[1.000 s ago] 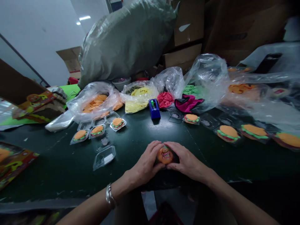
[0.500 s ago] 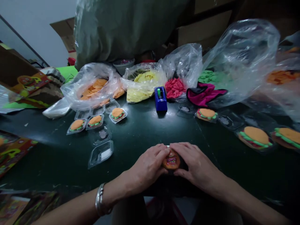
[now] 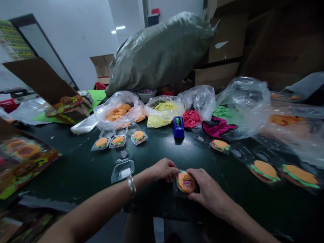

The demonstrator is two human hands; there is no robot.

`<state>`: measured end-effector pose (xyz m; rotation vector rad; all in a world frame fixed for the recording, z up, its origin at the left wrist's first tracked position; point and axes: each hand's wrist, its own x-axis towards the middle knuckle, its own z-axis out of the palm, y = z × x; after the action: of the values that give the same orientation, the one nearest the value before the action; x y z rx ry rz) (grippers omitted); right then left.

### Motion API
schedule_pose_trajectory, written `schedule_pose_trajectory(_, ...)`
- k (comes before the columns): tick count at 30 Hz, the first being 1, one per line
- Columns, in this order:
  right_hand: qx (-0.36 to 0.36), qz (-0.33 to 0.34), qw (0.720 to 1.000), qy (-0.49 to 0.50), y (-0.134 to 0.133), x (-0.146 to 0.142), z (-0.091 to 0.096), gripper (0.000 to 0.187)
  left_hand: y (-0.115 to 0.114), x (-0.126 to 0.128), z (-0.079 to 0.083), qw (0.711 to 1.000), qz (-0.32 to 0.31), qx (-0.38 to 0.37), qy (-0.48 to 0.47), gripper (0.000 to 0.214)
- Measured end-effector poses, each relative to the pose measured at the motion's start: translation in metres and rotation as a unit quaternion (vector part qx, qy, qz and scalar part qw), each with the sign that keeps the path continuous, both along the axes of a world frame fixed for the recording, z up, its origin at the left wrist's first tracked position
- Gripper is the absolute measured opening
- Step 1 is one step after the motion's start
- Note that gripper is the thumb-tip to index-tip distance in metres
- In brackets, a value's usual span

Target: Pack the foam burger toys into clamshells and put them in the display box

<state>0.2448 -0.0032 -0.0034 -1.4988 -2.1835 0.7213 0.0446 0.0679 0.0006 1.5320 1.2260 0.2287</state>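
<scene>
Near the front edge of the table, a clear plastic box with a toy burger (image 3: 186, 182) inside has a printed label on its orange bun. My right hand (image 3: 209, 185) grips the box from the right, with thumb below and fingers above. At the box's upper left corner, the fingers of my left hand (image 3: 164, 170) are pinched together on its edge; the fingertips are partly hidden. An open, unfilled clear box (image 3: 123, 171) lies to the left of my left hand. Farther up stands a blue tape dispenser (image 3: 178, 128) holding green tape.
Several boxed burgers sit at left (image 3: 117, 141) and right (image 3: 265, 171). Behind them stand plastic bags of orange (image 3: 118, 112), yellow (image 3: 164, 113), red (image 3: 191, 118) and green pieces (image 3: 224, 113). A magenta cloth (image 3: 218, 127) lies at right, and a printed carton (image 3: 30, 158) at far left.
My view has tilted up. My left hand has moved from around the burger to the box's left corner, uncovering the label and clear box. My right hand still holds the right side.
</scene>
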Motion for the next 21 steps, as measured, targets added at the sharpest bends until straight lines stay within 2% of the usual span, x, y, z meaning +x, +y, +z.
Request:
schedule_pose_trajectory(4,-0.032,0.018,0.997,-0.073,0.006,-0.002,0.011,0.049,0.016,0.007,-0.004,0.998,-0.013,-0.060,0.010,0.022)
schedule_pose_trajectory(9,-0.062,0.085,0.979,-0.176,0.018,-0.011,0.030,0.055,0.018,0.007,-0.006,0.995,-0.005,-0.101,0.019,0.025)
schedule_pose_trajectory(12,-0.092,0.095,0.967,-0.219,0.025,-0.015,0.036,0.048,0.020,0.008,-0.008,0.992,-0.009,-0.123,0.009,0.027)
schedule_pose_trajectory(16,-0.108,0.087,0.970,-0.199,0.029,-0.015,0.038,0.040,0.022,0.008,-0.009,0.990,-0.012,-0.138,-0.012,0.026)
schedule_pose_trajectory(19,-0.085,0.069,0.982,-0.152,0.025,-0.011,0.029,0.047,0.020,0.005,-0.007,0.989,-0.007,-0.140,-0.040,0.026)
schedule_pose_trajectory(21,-0.057,0.053,0.991,-0.107,0.017,-0.007,0.017,0.055,0.016,0.002,-0.005,0.988,0.007,-0.134,-0.071,0.028)
